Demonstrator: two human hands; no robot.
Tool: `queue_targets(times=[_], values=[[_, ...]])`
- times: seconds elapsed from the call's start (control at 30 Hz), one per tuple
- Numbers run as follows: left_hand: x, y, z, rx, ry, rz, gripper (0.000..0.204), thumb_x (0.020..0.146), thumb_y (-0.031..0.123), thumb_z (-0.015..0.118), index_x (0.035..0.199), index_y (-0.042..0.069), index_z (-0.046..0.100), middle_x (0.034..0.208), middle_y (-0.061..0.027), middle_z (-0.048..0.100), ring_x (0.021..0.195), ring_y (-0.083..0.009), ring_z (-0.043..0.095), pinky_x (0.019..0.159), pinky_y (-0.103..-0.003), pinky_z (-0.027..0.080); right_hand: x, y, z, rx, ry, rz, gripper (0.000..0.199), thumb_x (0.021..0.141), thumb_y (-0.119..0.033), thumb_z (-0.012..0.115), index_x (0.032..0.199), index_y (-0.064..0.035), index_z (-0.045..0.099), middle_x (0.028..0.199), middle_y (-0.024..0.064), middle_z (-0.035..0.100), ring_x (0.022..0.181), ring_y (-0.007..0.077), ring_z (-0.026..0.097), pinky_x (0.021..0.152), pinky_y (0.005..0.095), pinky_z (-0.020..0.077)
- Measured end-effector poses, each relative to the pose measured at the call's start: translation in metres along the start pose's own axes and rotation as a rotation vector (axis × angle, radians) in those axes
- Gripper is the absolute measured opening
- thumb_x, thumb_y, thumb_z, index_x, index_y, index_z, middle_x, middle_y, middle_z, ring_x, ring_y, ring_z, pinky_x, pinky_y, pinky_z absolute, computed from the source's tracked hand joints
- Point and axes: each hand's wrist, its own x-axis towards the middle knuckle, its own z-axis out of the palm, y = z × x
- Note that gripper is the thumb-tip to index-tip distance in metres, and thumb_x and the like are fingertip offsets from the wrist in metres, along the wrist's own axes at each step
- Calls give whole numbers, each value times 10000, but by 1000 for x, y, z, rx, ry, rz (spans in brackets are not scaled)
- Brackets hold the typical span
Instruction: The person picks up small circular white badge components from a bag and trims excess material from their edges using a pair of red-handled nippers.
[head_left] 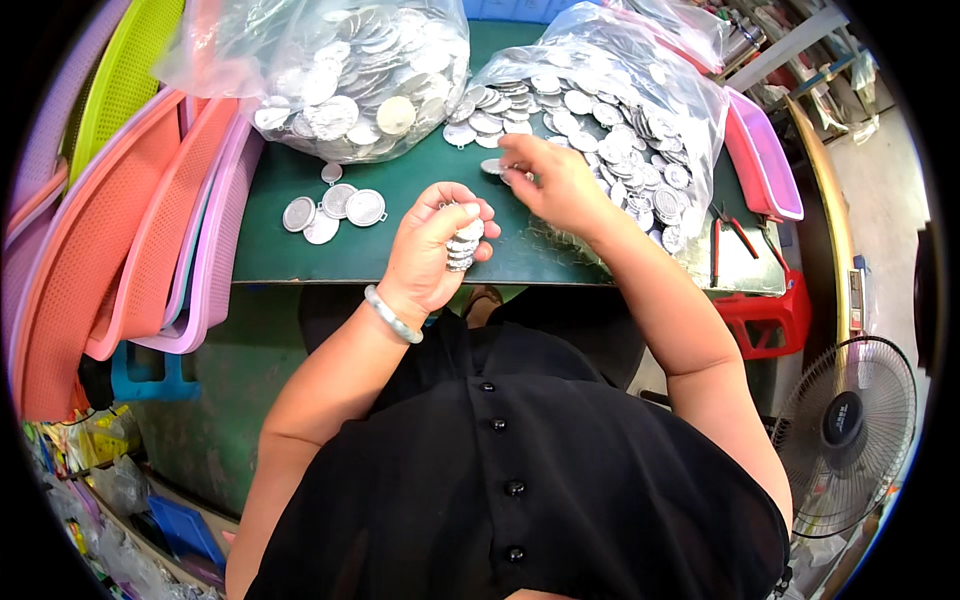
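Note:
My left hand (pixel 432 245), with a pale bangle (pixel 393 315) on its wrist, is closed round a small stack of silver medallions (pixel 462 246). To its right, my right hand (pixel 560 185) pinches a silver medallion (pixel 492 167) between thumb and fingers, just above the green tabletop (pixel 330 262). Beyond that hand, many medallions (pixel 610 140) spill from an open clear plastic bag (pixel 690 110). Several loose medallions (pixel 338 201), some with small loops on their edges, lie to the left of my left hand.
A second clear bag (pixel 215 60) full of medallions stands at the back left. Coloured plastic baskets (pixel 80 270) are stacked along the left side. At the table's right lie red-handled pliers (pixel 716 250), near a pink basket (pixel 765 160). A red stool (pixel 775 320) and a fan (pixel 850 430) stand lower right.

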Motion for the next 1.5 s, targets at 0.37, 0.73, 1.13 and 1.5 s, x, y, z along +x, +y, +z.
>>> queue_targets(times=[0.37,0.73,1.13,1.5], values=[[9,3,11,182,105,-99,205,882,253,509,851,50,512,753,-89,555,639,-183,543,505,-265,433,-8,2,-19,1092,9,627,340,802,-26,562,1110,73,458,791,63,581,660,123,573,584,226,450],[10,3,9,162,49,-123,166,870,221,531,872,57,507,772,-92,565,638,-174,547,502,-266,432,-8,-32,-33,1015,-116,583,340,793,-25,562,1105,67,460,715,51,590,584,104,565,540,217,456],[8,-1,5,126,7,-23,125,811,47,506,935,49,490,966,-166,570,731,-210,562,545,-263,460,-32,-4,-23,-102,-134,14,471,701,-96,633,1140,-31,474,857,104,595,828,291,555,744,351,440],[8,0,9,179,46,-33,242,818,73,489,1052,13,466,997,-180,557,795,-237,586,568,-270,480,-28,-11,-34,901,-109,576,318,817,-41,507,1120,54,483,752,22,597,619,64,515,604,200,436]])
